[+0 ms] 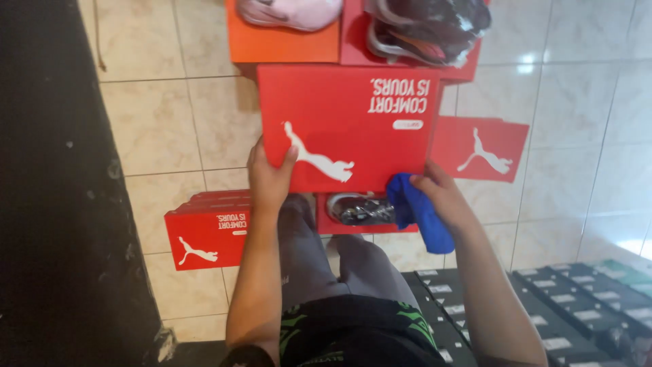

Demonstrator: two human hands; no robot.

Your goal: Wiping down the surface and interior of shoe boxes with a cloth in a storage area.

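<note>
Bare tiled floor (170,115) on the left; red shoe boxes (207,234) and black boxes (543,299) crowding elsewhere.

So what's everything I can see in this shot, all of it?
red box lid: 1, red with a white animal figure, held up in the middle
blue cloth: 1, blue, at the lid's lower right edge
open shoe box: 1, red, dark shoe inside, on the floor under the lid
closed shoe box: 1, red, floor at left
loose lid: 1, red, floor at right
orange box: 1, with a pink shoe, top
dark shoes: a pair, in a red box, top
black boxes: several, stacked lower right
tiled floor: beige
left hand: grips the lid's lower left edge
right hand: holds the cloth
</note>
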